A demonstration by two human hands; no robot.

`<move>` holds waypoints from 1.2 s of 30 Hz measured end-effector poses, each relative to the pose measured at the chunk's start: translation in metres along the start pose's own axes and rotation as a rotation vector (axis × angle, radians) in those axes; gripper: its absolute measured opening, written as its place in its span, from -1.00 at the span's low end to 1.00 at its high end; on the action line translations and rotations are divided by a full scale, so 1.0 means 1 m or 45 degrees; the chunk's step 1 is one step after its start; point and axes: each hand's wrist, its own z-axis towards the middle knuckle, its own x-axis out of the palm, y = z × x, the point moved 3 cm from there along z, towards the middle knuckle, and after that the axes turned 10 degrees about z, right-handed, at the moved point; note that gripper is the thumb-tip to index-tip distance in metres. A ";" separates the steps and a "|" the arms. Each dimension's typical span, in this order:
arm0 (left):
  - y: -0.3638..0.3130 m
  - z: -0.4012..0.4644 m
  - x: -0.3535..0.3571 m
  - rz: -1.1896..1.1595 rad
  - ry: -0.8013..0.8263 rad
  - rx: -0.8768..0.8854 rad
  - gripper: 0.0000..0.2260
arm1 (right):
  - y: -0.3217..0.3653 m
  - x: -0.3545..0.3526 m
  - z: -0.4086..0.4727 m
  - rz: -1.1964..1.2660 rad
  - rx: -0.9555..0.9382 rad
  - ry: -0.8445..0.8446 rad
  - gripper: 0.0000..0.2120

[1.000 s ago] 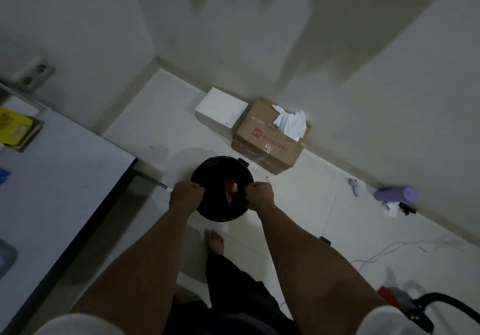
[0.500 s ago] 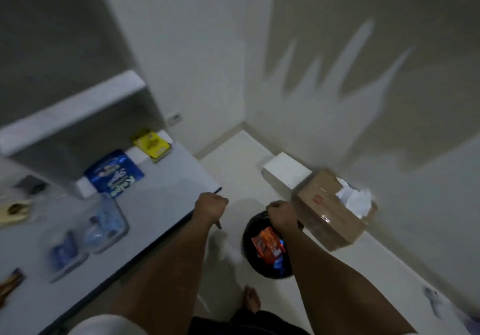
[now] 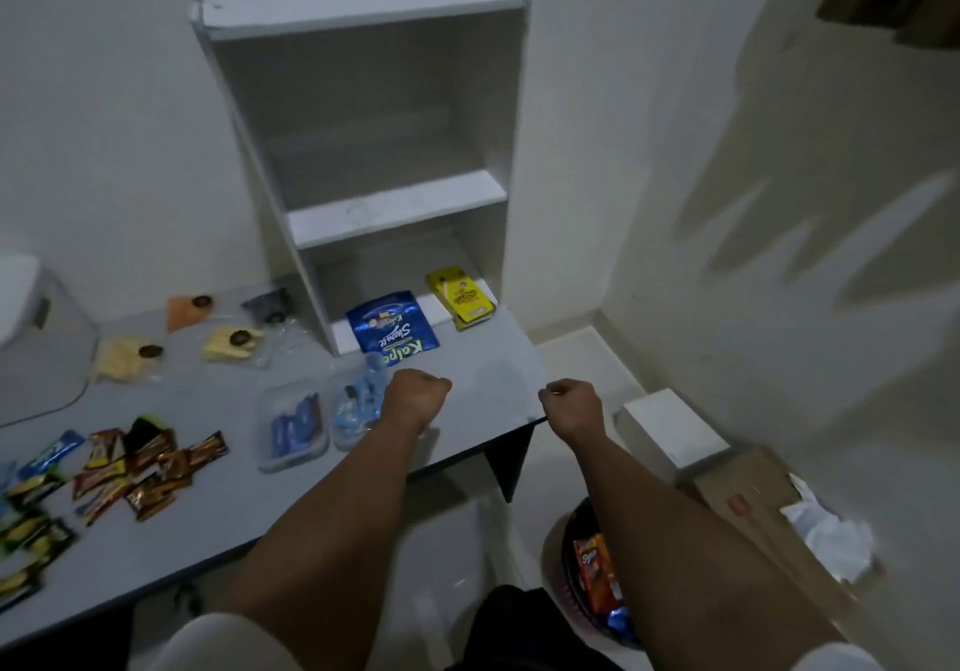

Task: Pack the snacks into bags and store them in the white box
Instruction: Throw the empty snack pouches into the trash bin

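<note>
Room: you stand in a dim, white-walled corner, looking down at a grey table (image 3: 249,509) that serves as your landmark.
Shelf unit: an open white shelf unit (image 3: 363,150) stands on the far end of the table, against the wall.
Cardboard box: a brown cardboard box (image 3: 748,509) with crumpled white paper in it sits on the floor to the right of the table.
White box: the white box (image 3: 670,428) rests on the floor just beyond the table's right corner, touching the cardboard box.
Black bag: a black bag (image 3: 574,530) holding an orange snack pack sits on the floor at the table's right end, partly hidden by your right forearm.
Clear bags: two clear bags (image 3: 296,423) with blue packs inside lie side by side on the table, just left of your left wrist.
Loose snacks: a heap of small wrappers (image 3: 124,467) lies on the table's left part; pale bagged pieces (image 3: 231,343) lie farther back.
Blue pouch: a blue pouch (image 3: 392,330) lies at the foot of the shelf unit, a yellow pack (image 3: 460,296) beside it.
Left hand: your left hand (image 3: 418,392) is a closed fist over the table, holding nothing visible.
Right hand: your right hand (image 3: 569,402) is clenched just off the table's right corner; whether it grips anything, you cannot tell.
</note>
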 end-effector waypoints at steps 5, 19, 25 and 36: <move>0.000 0.029 -0.027 0.041 -0.120 -0.014 -0.71 | 0.033 0.031 0.021 -0.051 -0.051 0.031 -0.70; -0.001 0.232 -0.049 0.513 -0.146 -0.220 -0.49 | 0.108 0.143 0.219 -0.302 -0.105 0.183 -0.65; 0.020 0.298 -0.032 0.718 0.045 -0.440 -0.10 | 0.112 0.181 0.284 -0.423 0.077 0.247 -0.40; 0.038 0.316 -0.030 0.593 -0.050 -0.626 0.17 | 0.096 0.205 0.320 -0.476 0.174 0.211 -0.23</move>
